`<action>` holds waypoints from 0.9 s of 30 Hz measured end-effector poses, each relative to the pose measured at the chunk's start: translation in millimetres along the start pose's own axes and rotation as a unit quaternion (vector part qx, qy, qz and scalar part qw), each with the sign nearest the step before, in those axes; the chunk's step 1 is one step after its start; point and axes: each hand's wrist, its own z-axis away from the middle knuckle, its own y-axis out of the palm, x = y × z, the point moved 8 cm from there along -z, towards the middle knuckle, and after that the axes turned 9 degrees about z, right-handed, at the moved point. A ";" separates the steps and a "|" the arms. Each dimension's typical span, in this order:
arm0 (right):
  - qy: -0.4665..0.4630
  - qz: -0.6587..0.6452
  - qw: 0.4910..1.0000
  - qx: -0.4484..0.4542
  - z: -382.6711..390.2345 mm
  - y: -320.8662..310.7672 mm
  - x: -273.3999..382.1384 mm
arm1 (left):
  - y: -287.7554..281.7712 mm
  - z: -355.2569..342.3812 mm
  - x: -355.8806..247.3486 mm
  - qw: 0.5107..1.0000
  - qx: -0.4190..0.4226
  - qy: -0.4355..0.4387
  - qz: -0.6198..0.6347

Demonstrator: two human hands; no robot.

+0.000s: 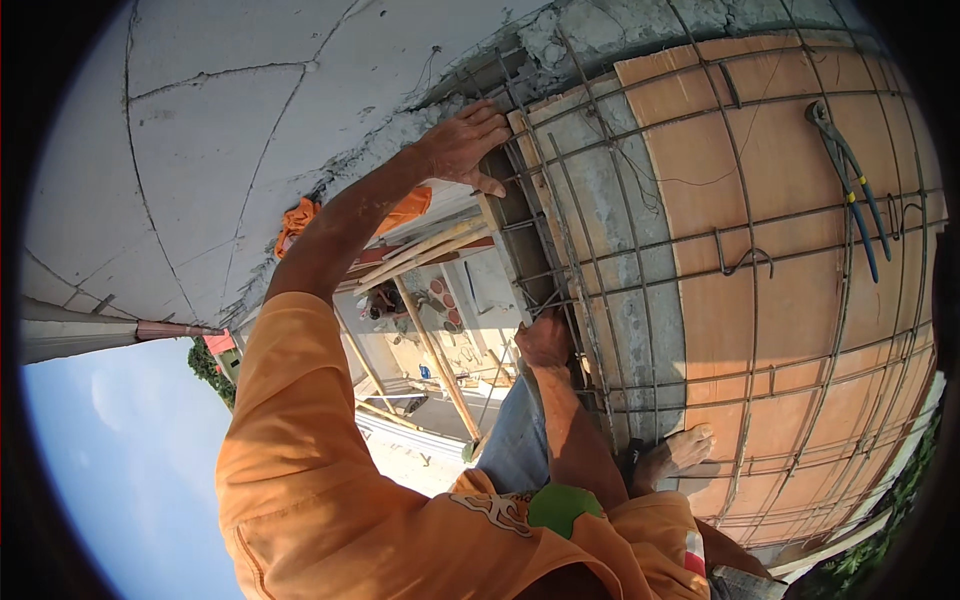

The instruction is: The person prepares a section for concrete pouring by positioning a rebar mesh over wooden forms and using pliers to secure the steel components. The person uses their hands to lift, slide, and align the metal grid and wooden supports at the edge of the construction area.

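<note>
My left hand (466, 146) reaches to the upper end of a narrow wooden board (504, 240) at the slab's edge. Its fingers stretch over the edge beside the broken concrete, with the thumb spread apart. Lower down, my right hand (543, 340) is closed at the board's other end; whatever its fingers grip is hidden. Beside both hands runs a narrow slot crossed by steel bars. A grid of steel reinforcing bars (750, 215) spreads to the right over plywood sheets (715, 330). Pliers (846, 180) with blue and yellow handles lie on the grid, out of reach of both hands.
Cracked grey concrete (210, 150) fills the upper left. Through the opening beneath my left arm, bamboo poles (432, 355) and a lower level show, with a person (382, 300) down there. My bare foot (685, 452) rests on the plywood. Orange cloth (297, 224) hangs behind my arm.
</note>
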 end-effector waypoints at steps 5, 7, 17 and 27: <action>-0.124 -0.270 0.953 0.048 -64.4 -212.9 187.0 | -2.2 -5.0 12.3 0.999 0.003 -0.010 0.053; -0.224 -0.401 0.887 0.045 -102.9 -317.7 319.1 | -4.4 -9.1 5.9 0.996 -0.071 0.002 0.061; -0.208 -0.389 0.891 0.105 -116.4 -331.2 369.3 | -3.7 -11.2 3.9 0.991 -0.060 0.077 0.095; -0.182 -0.327 0.925 0.066 -120.3 -341.6 362.8 | 9.1 -14.4 10.5 0.990 -0.059 0.083 0.100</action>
